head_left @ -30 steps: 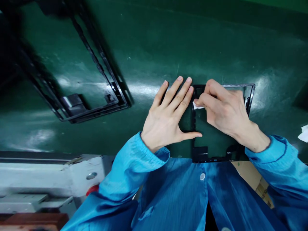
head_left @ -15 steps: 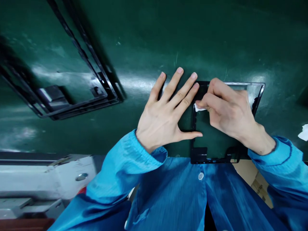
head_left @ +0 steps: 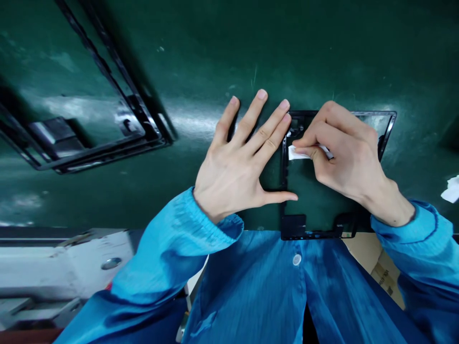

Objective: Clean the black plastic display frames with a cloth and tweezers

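A black rectangular plastic frame (head_left: pixel 315 234) lies flat on the green table in front of me, its near edge at the table's front. My left hand (head_left: pixel 240 167) rests flat with fingers spread, its thumb and fingertips against the frame's left bar. My right hand (head_left: pixel 344 153) is over the frame's upper left part, fingers pinched on a small white strip (head_left: pixel 297 154) that lies by the left bar.
A stack of larger black frames (head_left: pixel 118 138) lies on the green table (head_left: pixel 215 57) at the left. A white scrap (head_left: pixel 452 188) sits at the right edge. A grey metal fixture (head_left: pixel 64 267) is at lower left, a cardboard box (head_left: pixel 380 267) under the table's edge at lower right.
My right hand has lifted slightly and more of the white strip shows. My left hand stays flat on the frame's left side. The view has drifted, shifting the big frames leftward.
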`<state>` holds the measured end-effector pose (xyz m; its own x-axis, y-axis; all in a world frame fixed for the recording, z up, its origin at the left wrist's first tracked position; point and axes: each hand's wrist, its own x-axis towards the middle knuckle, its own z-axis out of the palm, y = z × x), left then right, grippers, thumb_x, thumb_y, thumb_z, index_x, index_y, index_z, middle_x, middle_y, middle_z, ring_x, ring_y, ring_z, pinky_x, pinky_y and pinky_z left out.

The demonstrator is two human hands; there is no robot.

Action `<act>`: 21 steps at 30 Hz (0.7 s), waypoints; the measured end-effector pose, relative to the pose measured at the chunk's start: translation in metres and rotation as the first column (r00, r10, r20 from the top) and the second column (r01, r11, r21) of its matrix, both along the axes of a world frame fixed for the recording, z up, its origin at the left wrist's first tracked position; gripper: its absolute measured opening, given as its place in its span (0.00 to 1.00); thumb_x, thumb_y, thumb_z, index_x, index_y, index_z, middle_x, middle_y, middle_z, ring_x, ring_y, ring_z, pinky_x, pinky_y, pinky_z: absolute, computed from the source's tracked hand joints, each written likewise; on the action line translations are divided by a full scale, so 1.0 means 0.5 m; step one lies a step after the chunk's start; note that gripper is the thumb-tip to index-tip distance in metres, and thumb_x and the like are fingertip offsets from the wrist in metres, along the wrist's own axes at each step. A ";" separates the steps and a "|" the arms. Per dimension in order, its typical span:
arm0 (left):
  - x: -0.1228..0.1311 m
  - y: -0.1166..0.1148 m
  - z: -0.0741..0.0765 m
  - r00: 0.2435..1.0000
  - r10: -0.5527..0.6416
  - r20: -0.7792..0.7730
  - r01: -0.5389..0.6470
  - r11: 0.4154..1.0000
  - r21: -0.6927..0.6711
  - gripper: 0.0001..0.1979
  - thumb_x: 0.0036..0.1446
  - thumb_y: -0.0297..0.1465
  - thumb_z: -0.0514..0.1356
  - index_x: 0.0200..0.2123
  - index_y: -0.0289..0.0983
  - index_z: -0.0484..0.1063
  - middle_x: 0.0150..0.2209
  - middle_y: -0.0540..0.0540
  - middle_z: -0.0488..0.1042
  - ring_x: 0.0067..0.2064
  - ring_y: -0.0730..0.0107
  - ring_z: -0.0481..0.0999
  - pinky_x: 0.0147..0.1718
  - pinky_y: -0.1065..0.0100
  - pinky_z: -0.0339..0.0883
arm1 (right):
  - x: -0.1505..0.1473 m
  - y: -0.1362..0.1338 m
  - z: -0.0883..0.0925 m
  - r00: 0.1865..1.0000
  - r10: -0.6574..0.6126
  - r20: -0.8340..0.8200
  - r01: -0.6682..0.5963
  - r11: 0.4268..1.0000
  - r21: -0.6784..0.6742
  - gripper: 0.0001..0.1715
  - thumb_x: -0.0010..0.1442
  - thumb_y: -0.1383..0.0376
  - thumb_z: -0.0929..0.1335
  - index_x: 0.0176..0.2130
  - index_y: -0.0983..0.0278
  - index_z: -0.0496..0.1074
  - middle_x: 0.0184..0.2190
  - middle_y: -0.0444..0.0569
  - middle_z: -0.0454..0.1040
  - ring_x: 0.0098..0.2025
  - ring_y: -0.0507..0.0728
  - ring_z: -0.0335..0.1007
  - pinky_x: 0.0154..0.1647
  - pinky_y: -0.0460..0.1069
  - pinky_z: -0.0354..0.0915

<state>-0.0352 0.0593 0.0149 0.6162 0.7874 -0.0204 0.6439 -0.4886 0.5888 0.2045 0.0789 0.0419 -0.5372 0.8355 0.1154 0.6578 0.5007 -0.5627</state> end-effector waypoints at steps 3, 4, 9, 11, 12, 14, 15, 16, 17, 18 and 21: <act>0.001 -0.003 0.002 0.999 0.000 -0.039 0.001 0.999 0.033 0.60 0.60 0.71 0.57 0.82 0.42 0.50 0.82 0.41 0.50 0.83 0.30 0.41 0.81 0.33 0.29 | -0.002 0.002 -0.004 0.997 0.005 -0.073 -0.003 0.999 0.038 0.13 0.76 0.71 0.64 0.38 0.59 0.72 0.40 0.48 0.74 0.36 0.55 0.70 0.30 0.51 0.62; 0.002 -0.003 0.003 0.999 -0.002 -0.042 0.003 0.999 0.038 0.60 0.60 0.71 0.58 0.82 0.42 0.49 0.82 0.41 0.51 0.83 0.31 0.42 0.81 0.33 0.29 | -0.003 0.003 -0.005 0.997 0.005 -0.073 -0.001 0.999 0.049 0.13 0.76 0.71 0.65 0.38 0.58 0.72 0.40 0.48 0.74 0.36 0.55 0.70 0.30 0.52 0.62; 0.002 -0.003 0.002 0.999 -0.008 -0.036 0.010 0.998 0.065 0.59 0.62 0.69 0.58 0.83 0.41 0.47 0.81 0.38 0.51 0.83 0.30 0.42 0.80 0.31 0.31 | -0.011 0.008 -0.008 0.999 0.021 -0.029 -0.017 0.991 0.132 0.19 0.77 0.75 0.61 0.36 0.61 0.71 0.35 0.47 0.66 0.34 0.55 0.62 0.31 0.53 0.57; 0.002 -0.004 0.001 0.999 -0.010 -0.037 0.012 0.998 0.068 0.59 0.62 0.69 0.58 0.83 0.41 0.47 0.81 0.38 0.51 0.83 0.30 0.42 0.80 0.31 0.31 | -0.011 0.004 -0.009 0.999 0.040 -0.027 -0.035 0.989 0.144 0.20 0.77 0.76 0.60 0.35 0.62 0.71 0.35 0.47 0.64 0.34 0.54 0.61 0.30 0.52 0.55; 0.002 -0.004 0.002 0.999 -0.010 -0.036 0.012 0.997 0.070 0.59 0.62 0.68 0.58 0.83 0.41 0.47 0.81 0.38 0.51 0.83 0.30 0.43 0.81 0.32 0.31 | -0.011 0.000 -0.010 0.998 0.050 -0.030 -0.046 0.989 0.140 0.19 0.77 0.76 0.60 0.36 0.62 0.70 0.35 0.47 0.63 0.34 0.53 0.60 0.30 0.51 0.54; 0.002 -0.004 0.002 0.999 -0.010 -0.037 0.013 0.997 0.073 0.58 0.62 0.68 0.59 0.83 0.40 0.48 0.81 0.38 0.50 0.83 0.31 0.43 0.81 0.32 0.32 | -0.010 -0.009 -0.011 0.997 0.062 -0.042 -0.056 0.990 0.129 0.18 0.76 0.77 0.61 0.36 0.63 0.70 0.35 0.45 0.63 0.34 0.52 0.59 0.29 0.50 0.54; 0.003 -0.003 0.003 0.999 -0.012 -0.037 0.014 0.997 0.075 0.58 0.62 0.68 0.59 0.82 0.40 0.48 0.81 0.38 0.50 0.83 0.31 0.43 0.81 0.32 0.32 | -0.009 -0.014 -0.012 0.997 0.063 -0.046 -0.056 0.991 0.124 0.17 0.76 0.77 0.61 0.37 0.63 0.70 0.35 0.45 0.63 0.34 0.52 0.58 0.29 0.50 0.53; 0.003 -0.003 0.003 0.999 -0.013 -0.035 0.015 0.997 0.077 0.58 0.63 0.68 0.59 0.82 0.40 0.49 0.81 0.38 0.50 0.83 0.31 0.43 0.81 0.32 0.32 | -0.008 -0.017 -0.013 0.997 0.061 -0.046 -0.055 0.991 0.120 0.17 0.75 0.78 0.62 0.36 0.63 0.70 0.35 0.45 0.62 0.33 0.52 0.57 0.29 0.50 0.53; 0.002 -0.003 0.003 0.999 -0.013 -0.032 0.015 0.997 0.077 0.58 0.63 0.67 0.59 0.82 0.40 0.49 0.81 0.38 0.50 0.83 0.31 0.43 0.81 0.32 0.33 | -0.008 -0.019 -0.014 0.997 0.061 -0.047 -0.055 0.992 0.116 0.17 0.75 0.78 0.62 0.36 0.63 0.70 0.34 0.44 0.62 0.34 0.51 0.57 0.29 0.50 0.53; 0.002 -0.002 0.002 1.000 -0.014 -0.028 0.016 0.997 0.077 0.57 0.63 0.67 0.59 0.82 0.41 0.48 0.81 0.39 0.50 0.83 0.31 0.43 0.81 0.32 0.32 | -0.008 -0.019 -0.015 0.997 0.059 -0.046 -0.054 0.992 0.114 0.17 0.75 0.78 0.62 0.36 0.63 0.69 0.34 0.44 0.63 0.34 0.52 0.58 0.30 0.50 0.54; 0.002 -0.002 0.001 1.000 -0.016 -0.014 0.017 0.997 0.070 0.57 0.63 0.67 0.59 0.83 0.41 0.48 0.81 0.39 0.51 0.83 0.30 0.42 0.81 0.31 0.32 | -0.010 -0.012 -0.016 0.998 0.045 -0.035 -0.041 0.993 0.111 0.17 0.75 0.77 0.62 0.36 0.62 0.68 0.35 0.46 0.64 0.34 0.52 0.60 0.30 0.51 0.54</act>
